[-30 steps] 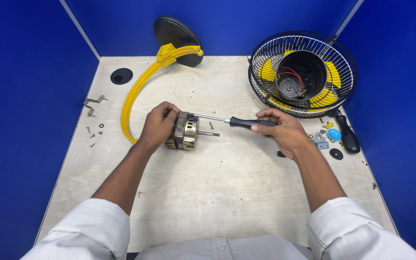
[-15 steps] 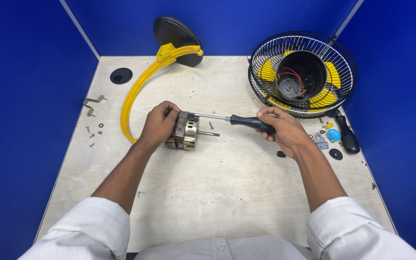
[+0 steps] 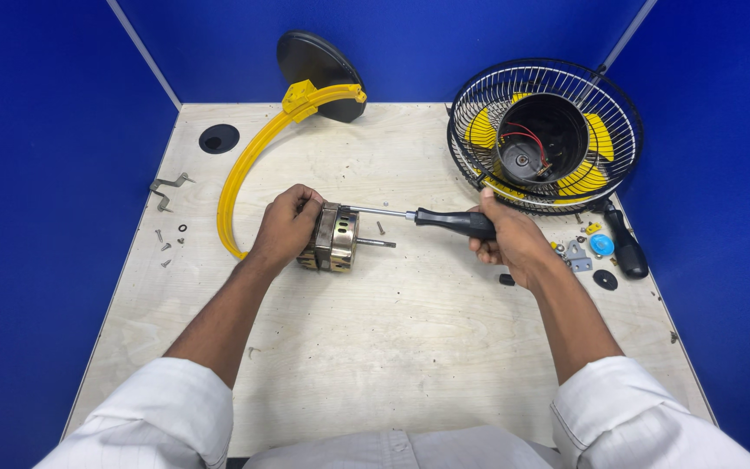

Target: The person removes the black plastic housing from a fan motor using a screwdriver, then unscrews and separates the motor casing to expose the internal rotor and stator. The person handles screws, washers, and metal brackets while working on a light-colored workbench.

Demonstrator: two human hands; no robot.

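The motor (image 3: 333,237) is lying on its side mid-worktop (image 3: 375,365), shaft pointing to three o'clock. The left hand (image 3: 286,227) is gripping it steady while the right hand (image 3: 507,241) is clenching the screwdriver (image 3: 444,220), tip meeting the motor's face. The fan cage (image 3: 545,135) is sitting at one o'clock, the yellow stand (image 3: 258,161) at eleven.

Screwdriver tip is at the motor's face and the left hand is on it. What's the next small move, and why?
Probably turn the screwdriver in place while holding the motor firm. Its tip meets the motor's upper face, the right hand grips the handle, and the left hand clamps the motor on the table. Whether the tip is seated in a screw is too small to tell.
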